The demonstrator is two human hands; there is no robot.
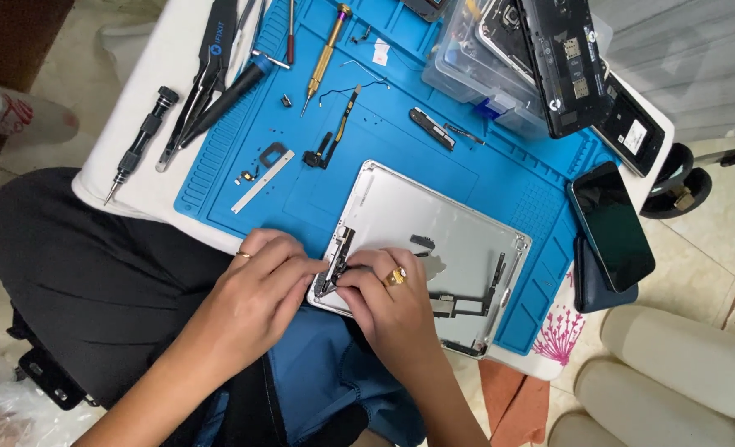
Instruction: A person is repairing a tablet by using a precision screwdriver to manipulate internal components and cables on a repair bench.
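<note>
Both hands are working at the near-left corner of a silver tablet back shell [433,240], which is lying on the blue repair mat [500,174] and overhanging the bench edge toward the lap. The left hand [255,290] is curling loosely, fingertips pressing down on a small dark connector strip [337,263] at the shell's edge; the right hand [388,302], wearing a ring, is pinching that same strip between thumb and forefinger, fingers mostly closed. The strip is looking thin, floppy and easy to tear, so best gripped at its stiffer connector end, not mid-ribbon; the shell is looking light, rigid and slick, with more black flex parts sitting along its right side. Further out on the mat, a loose metal bar [262,182] and black flex cable [332,141] are lying apart. Beyond, a gold-handled screwdriver [326,54], black tweezers [210,74] and a black driver [139,141] are resting left; a clear parts box [467,74] and dark phone [612,223] are sitting right.
</note>
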